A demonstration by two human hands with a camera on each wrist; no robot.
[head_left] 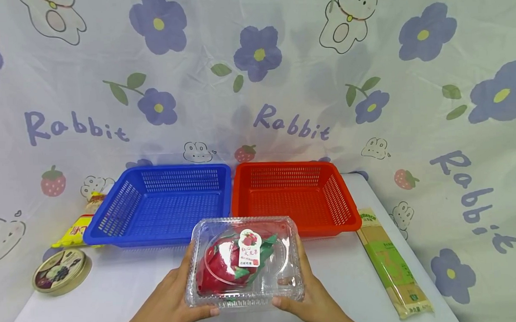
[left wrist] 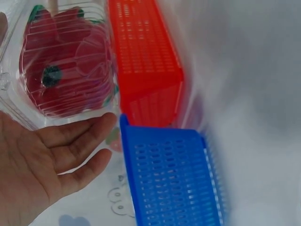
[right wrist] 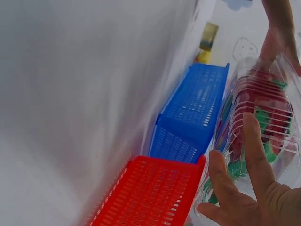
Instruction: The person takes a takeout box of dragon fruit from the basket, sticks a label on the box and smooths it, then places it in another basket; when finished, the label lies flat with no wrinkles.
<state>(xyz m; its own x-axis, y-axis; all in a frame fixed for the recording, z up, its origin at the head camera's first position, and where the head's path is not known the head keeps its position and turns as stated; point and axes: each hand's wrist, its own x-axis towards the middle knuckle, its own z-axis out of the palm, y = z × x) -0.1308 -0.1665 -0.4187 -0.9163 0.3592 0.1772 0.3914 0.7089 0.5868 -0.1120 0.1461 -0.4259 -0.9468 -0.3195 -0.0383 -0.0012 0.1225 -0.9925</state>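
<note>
A clear plastic clamshell box [head_left: 244, 263] with a red dragon fruit [head_left: 221, 266] inside is held up in front of the baskets. The fruit has green scales, and a white label sits on the lid. My left hand [head_left: 171, 296] grips the box's left side, thumb along the front lower edge. On the opposite side my right hand [head_left: 315, 291] holds it the same way, thumb at the front corner. In the right wrist view, fingers [right wrist: 256, 155] of the right hand spread against the ribbed base. Some left fingers [left wrist: 77, 141] extend beside the box in the left wrist view.
A blue basket [head_left: 94, 228] and a red basket [head_left: 349, 210] stand side by side behind the box. At left are a yellow bag [head_left: 74, 231] and a round gold tin [head_left: 61, 272]. A long packet of noodles [head_left: 394, 265] lies at right. A printed cloth hangs behind.
</note>
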